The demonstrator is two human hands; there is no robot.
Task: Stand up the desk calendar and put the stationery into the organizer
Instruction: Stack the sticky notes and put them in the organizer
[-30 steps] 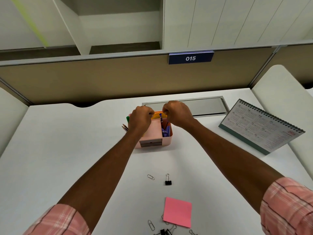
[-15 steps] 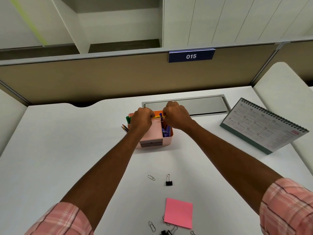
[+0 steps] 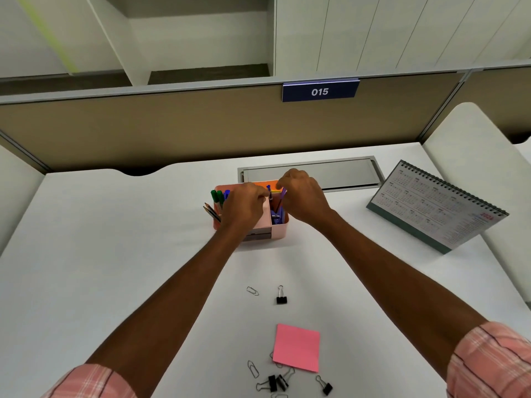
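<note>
- Both hands are over the pink organizer (image 3: 278,226), which sits mid-desk just in front of the grey cable tray (image 3: 330,173).
- The left hand (image 3: 244,206) is curled, knuckles toward the camera, covering the organizer's middle; what the fingers pinch, if anything, I cannot tell.
- The right hand (image 3: 304,196) is curled too, fingertips down at the back compartment by an orange pad (image 3: 265,185) and a blue pen (image 3: 269,191); whether it grips one is hidden.
- Green markers (image 3: 217,196) and pencils (image 3: 211,211) stick out of the organizer's left side.
- The desk calendar (image 3: 436,205) stands upright on the right of the white desk (image 3: 100,254), well apart from the organizer.
- Near the front edge lies a pink sticky pad (image 3: 296,347), with paper clips (image 3: 253,368) and binder clips (image 3: 277,383) just beside it.
- One binder clip (image 3: 281,295) and one paper clip (image 3: 252,291) lie between pad and organizer.
</note>
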